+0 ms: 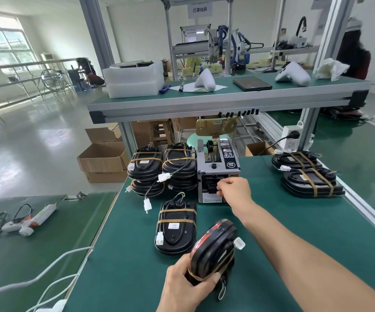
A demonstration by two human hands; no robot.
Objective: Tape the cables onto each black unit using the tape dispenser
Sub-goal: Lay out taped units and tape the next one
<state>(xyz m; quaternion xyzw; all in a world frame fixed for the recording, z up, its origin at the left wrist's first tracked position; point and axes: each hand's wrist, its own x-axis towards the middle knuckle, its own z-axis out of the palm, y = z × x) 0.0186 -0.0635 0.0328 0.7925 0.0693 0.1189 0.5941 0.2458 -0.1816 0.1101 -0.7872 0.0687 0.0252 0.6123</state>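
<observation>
My left hand (187, 287) grips a black unit (213, 248) tilted on its edge above the green table, one brown tape band round its near end and a white connector at its right. My right hand (233, 190) reaches to the front slot of the grey tape dispenser (218, 163), fingertips pinching at the outlet; the tape piece itself is too small to see. A taped black unit (176, 226) lies flat just left of my hands. Two stacks of taped units (161, 170) stand left of the dispenser.
Two more taped units (308, 174) lie at the table's right edge (362, 206). A glue gun (31, 220) lies on the left bench. Cardboard boxes (103, 158) sit on the floor. A raised shelf (204, 102) spans behind the dispenser. White cables (47, 273) trail at lower left.
</observation>
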